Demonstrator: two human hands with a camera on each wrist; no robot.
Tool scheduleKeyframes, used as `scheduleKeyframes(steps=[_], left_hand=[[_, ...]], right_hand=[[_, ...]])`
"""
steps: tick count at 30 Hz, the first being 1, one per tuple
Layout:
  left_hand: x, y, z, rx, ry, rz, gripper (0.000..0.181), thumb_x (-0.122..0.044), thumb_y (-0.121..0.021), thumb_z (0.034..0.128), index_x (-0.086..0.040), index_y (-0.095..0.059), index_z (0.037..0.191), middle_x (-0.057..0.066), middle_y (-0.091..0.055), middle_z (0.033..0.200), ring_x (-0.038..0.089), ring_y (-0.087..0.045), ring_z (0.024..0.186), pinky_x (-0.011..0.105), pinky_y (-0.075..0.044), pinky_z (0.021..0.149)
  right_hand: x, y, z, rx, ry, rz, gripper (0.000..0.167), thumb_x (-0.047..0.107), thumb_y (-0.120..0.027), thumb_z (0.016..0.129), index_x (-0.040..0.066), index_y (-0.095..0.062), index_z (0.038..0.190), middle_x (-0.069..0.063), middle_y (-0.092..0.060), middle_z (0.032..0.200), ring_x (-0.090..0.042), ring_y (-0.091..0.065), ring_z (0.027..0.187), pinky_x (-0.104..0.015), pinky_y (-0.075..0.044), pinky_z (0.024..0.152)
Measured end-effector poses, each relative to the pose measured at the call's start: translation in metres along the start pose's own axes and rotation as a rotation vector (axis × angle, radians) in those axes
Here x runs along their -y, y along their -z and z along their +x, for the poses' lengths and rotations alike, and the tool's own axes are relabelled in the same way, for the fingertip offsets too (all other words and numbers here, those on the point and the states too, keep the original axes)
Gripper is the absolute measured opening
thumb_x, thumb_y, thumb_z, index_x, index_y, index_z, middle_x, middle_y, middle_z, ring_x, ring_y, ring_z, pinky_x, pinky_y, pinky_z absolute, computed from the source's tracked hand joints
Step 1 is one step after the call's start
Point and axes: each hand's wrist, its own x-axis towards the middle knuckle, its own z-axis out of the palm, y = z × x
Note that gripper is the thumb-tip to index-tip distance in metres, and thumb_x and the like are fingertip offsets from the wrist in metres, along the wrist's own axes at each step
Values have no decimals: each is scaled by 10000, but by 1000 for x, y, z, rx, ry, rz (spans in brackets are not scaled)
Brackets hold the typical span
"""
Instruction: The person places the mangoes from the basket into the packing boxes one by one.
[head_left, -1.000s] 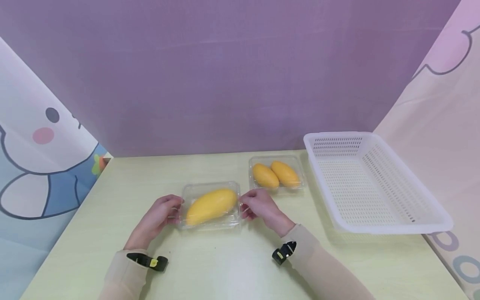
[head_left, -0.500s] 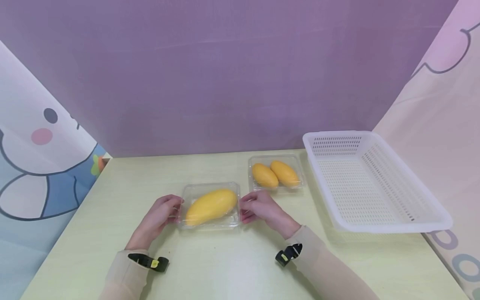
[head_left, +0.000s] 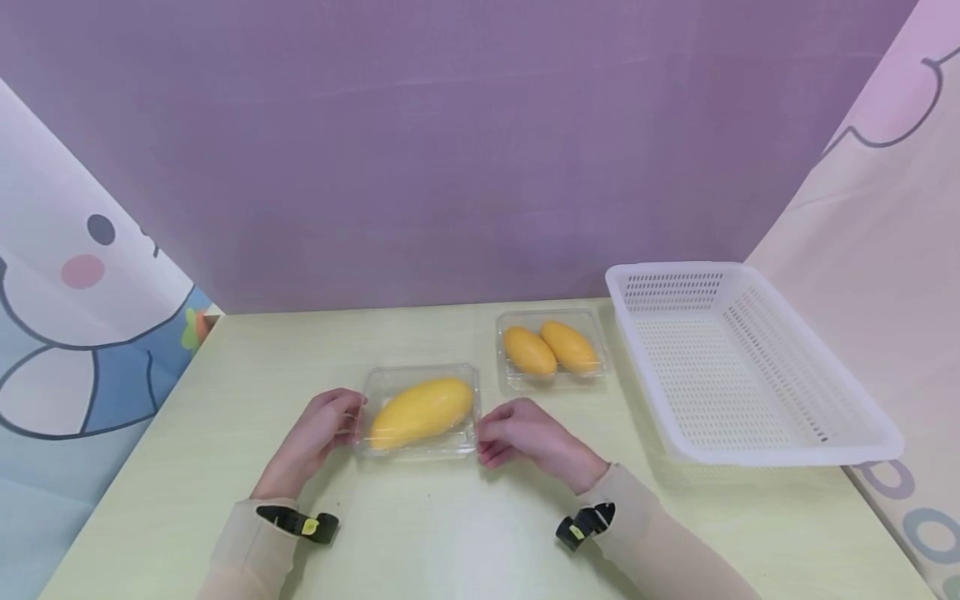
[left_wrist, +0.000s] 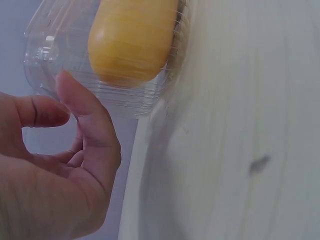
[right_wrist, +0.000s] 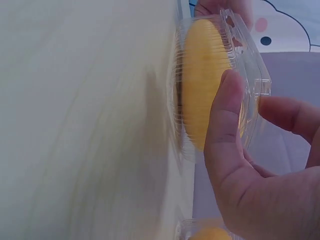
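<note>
A clear plastic clamshell box (head_left: 384,385) with one large yellow mango (head_left: 422,412) inside lies on the table between both hands. My left hand (head_left: 321,433) pinches the box's left edge between thumb and forefinger. At the opposite end, my right hand (head_left: 528,437) pinches the rim near the front right corner. In the right wrist view its thumb (right_wrist: 231,92) lies against the front of the box, and the forefinger (right_wrist: 285,111) touches the rim from behind. Whether the lid is fastened, I cannot tell.
Further back stands a second clear box (head_left: 512,383) holding two smaller orange-yellow mangoes (head_left: 530,351). A white slotted plastic basket (head_left: 660,400) occupies the right side of the pale table (head_left: 420,533). A purple cloth (head_left: 465,167) hangs behind, with printed cloths at both sides.
My right hand has slid toward the front along the right end of the box, its wrist dropping slightly rightward. The left hand and both boxes stay practically in place.
</note>
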Motion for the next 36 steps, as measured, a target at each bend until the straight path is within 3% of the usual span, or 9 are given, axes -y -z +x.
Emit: scheduleKeyframes(steps=[13,27,36], left_hand=[[0,-2,2,-11,8,15,323,-166,-471,1050,88,-501,1247,43,-552,833,189,-554,707,300,-520,652],[-4,-3,5,-13,2,32,356,-164,-480,1044,105,-496,1276,49,-552,875,181,-561,767,287,-534,683],[-5,-4,6,3,-9,20,367,-166,-464,1058,113,-479,1296,54,-547,883,175,-558,759,287,-524,682]], right_hand=[[-5,-3,2,50,-71,-8,204,122,-641,897,-81,-649,882,-72,-650,686,-144,-622,559,-265,-551,558],[-3,-8,3,9,-56,-25,154,95,-601,908,-40,-615,835,-59,-613,658,-124,-576,536,-241,-513,518],[-5,-9,4,-48,-39,-33,170,75,-587,912,-79,-619,847,-55,-606,647,-124,-571,525,-240,-510,512]])
